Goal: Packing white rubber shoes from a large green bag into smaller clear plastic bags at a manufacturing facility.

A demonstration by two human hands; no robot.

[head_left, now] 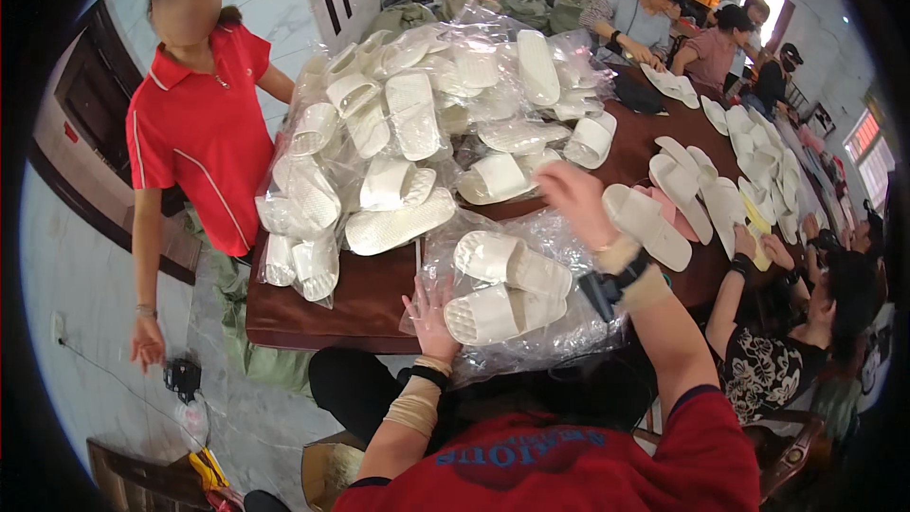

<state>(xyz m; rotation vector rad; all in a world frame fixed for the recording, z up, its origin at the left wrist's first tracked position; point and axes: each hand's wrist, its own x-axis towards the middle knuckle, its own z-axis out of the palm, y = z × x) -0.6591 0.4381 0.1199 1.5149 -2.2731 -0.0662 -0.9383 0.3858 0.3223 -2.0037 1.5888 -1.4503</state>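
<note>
A pair of white slippers (507, 315) lies side by side on a stack of clear plastic bags (588, 333) at the table's near edge. My left hand (432, 324) rests with fingers spread on the bags, just left of the pair, and holds nothing. Above and to the right of the pair, my right hand (576, 197) hovers with loosely bent, slightly blurred fingers; nothing shows in it. Its fingertips are close to a bagged slipper (500, 177) at the front of the heap. Each wrist has a black band and a tan wrap.
A large heap of bagged white slippers (412, 114) covers the left of the brown table (313, 324). Loose white slippers (647, 226) lie to the right. A person in red (194, 133) stands at the left; several others work along the right. Green sacks (519, 0) are piled behind.
</note>
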